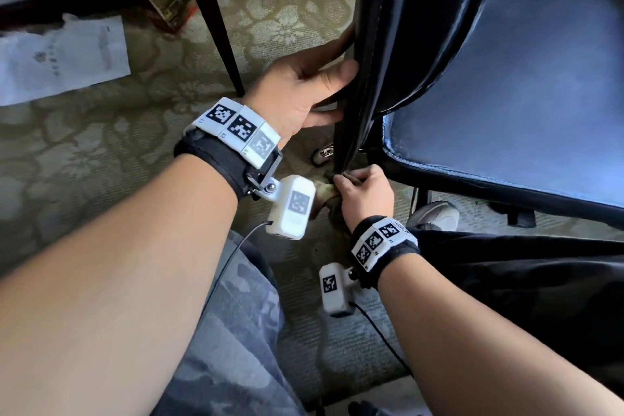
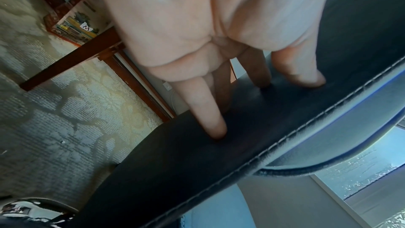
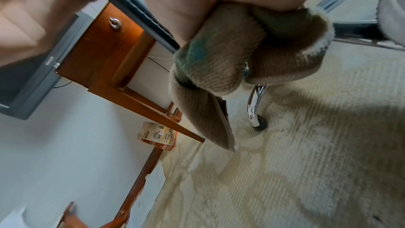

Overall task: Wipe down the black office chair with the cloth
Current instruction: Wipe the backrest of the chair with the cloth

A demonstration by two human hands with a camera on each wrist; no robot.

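Chair (image 1: 506, 78) close ahead on patterned carpet (image 1: 84, 152), seen from above, backrest edge (image 1: 368, 78) running top to bottom and seat to the right. Cloth (image 3: 219, 61), a tan ribbed rag, bunched in the right hand (image 1: 366, 194), fingers clenched round it, pressed low against the backrest edge near its bottom corner. To do this stroke well, probably: keep the cloth wrapped over the seam, so both faces get wiped; draw along the piping in one steady pull; refold to a clean face once soiled. Left hand (image 1: 304, 91) higher on the same edge, thumb on the near face and fingers (image 2: 210, 115) laid straight on the black back panel, tips pressing; bracing the backrest rather than gripping, so loosely released. Left forearm reaching in from the lower left, wrist bent toward the chair; right forearm coming up from the lower right, wrist low and knuckles upward. Chrome chair leg (image 3: 254, 107) with a caster just behind the cloth; likely worth avoiding a snag there.
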